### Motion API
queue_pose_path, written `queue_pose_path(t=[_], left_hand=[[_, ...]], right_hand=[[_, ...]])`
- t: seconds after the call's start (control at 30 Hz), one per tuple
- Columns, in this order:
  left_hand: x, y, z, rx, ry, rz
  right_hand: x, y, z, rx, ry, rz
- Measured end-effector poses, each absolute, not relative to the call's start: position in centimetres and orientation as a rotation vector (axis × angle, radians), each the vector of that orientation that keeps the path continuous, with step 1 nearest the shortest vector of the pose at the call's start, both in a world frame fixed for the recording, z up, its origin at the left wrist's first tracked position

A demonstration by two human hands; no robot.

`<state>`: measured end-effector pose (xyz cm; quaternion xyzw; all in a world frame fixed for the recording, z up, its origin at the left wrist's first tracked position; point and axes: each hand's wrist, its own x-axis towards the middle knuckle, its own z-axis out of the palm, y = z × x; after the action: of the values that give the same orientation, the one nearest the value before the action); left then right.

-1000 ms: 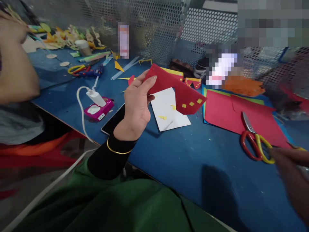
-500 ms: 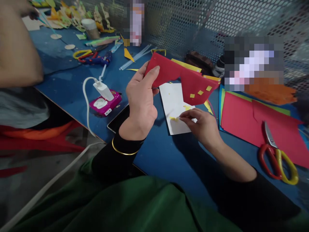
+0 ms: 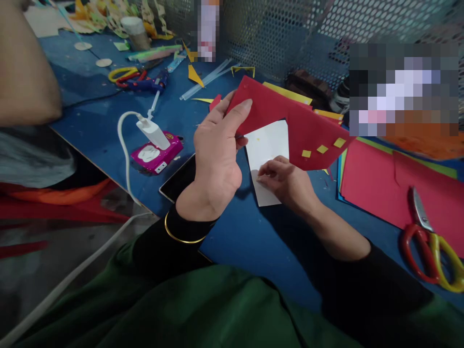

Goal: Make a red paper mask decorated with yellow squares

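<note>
My left hand (image 3: 217,150) grips a folded red paper piece (image 3: 268,104) by its left end, thumb on top. Toward the right end of that piece, three small yellow squares sit in a slanting row. Below it a white card (image 3: 270,140) lies on the blue table, with a tiny yellow speck near its upper part. Over the card's lower half is my right hand (image 3: 286,183), fingertips pinched together close to its surface. Whatever the pinch holds, if anything, is hidden.
Red-and-yellow-handled scissors (image 3: 429,251) rest on stacked red paper (image 3: 377,183) at right. At left are a purple power socket (image 3: 155,152) with a white plug, a blue glue gun (image 3: 148,84) and another person's arm (image 3: 29,72). Metal mesh (image 3: 268,34) stands behind.
My right hand has shifted left over the white card, now covering the yellow bits there. The red paper piece appears slightly farther right and lower at its right end, still in my left hand.
</note>
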<state>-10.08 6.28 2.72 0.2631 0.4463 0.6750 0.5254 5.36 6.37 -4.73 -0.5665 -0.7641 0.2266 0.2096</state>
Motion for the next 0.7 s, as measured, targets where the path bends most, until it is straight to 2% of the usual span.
queue_pose_path(t=[0.7], left_hand=[[-9.8, 6.5, 2.4, 0.601, 1.071, 1.543]], right_hand=[[6.8, 7.2, -6.7, -1.398, -1.738, 0.952]])
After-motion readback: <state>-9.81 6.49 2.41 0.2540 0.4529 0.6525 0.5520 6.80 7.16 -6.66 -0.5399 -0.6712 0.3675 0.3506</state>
